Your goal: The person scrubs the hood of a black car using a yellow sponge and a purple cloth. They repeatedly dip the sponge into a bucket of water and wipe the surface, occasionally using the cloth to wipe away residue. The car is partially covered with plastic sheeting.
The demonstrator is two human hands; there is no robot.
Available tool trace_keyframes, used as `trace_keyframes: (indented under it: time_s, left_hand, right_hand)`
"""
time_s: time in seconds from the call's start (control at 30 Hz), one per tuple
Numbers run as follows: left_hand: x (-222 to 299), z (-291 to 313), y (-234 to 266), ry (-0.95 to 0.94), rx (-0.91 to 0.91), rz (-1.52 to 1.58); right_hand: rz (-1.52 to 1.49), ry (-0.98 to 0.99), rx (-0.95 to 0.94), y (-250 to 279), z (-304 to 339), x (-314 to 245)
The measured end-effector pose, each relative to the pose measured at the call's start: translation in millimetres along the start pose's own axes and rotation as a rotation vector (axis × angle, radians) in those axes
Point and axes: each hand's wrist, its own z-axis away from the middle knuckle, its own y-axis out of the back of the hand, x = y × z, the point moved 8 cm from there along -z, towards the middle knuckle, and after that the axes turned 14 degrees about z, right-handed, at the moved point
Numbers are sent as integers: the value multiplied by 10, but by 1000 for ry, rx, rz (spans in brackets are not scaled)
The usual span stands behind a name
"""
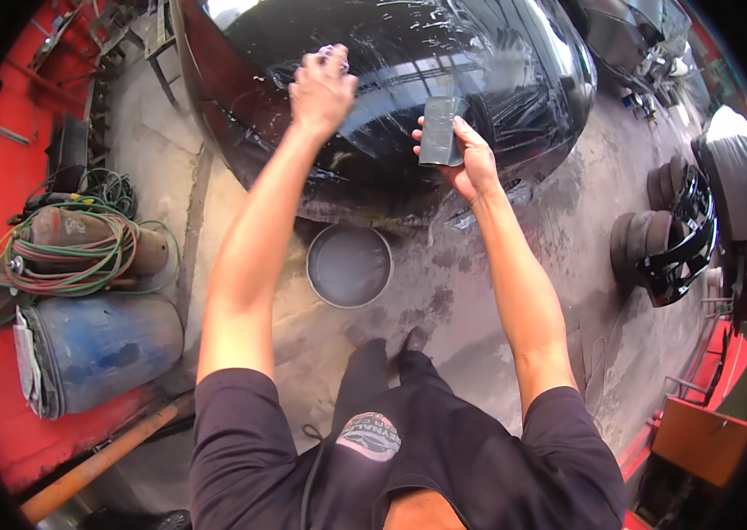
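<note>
My left hand [322, 95] is closed over a small, crumpled, pale purple cloth [334, 58], pressed against the glossy black car panel [373, 115]. Only a bit of the cloth shows past the fingers. Water and whitish streaks cover the panel. In my right hand [477, 163] is a dark grey-green sanding block [440, 132], with the thumb on its right side and the fingertips round its left edge. The block is held up over the near right part of the panel; its underside is hidden.
Below the panel's near edge, a round bucket [349, 267] of cloudy grey water stands on the wet concrete floor. To the left lie a blue drum [113, 349] and a rusty cylinder [148, 251] wrapped in coiled hoses [82, 252]. Black car parts [682, 238] stand at the right.
</note>
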Motion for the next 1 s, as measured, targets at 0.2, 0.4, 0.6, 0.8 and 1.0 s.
trace_keyframes:
  time_s: [0.2,0.4,0.6,0.8,1.0]
  left_hand:
    - [1421,1504,-55,-186,-408,861]
    - [1083,1859,67,103,-219,1065]
    - [1014,2002,221,554,-281,1577]
    - [1092,1996,463,544,-277,1640]
    - [1528,2120,455,459,-119,1724]
  right_hand:
    - [-20,2,160,-44,541,81]
    - [308,-303,181,-497,1028,116]
    - [1671,875,493,-955,1530,-513]
    - [1525,1020,241,-1252,1625,-537]
    - [1460,938,196,-919,1556,-631]
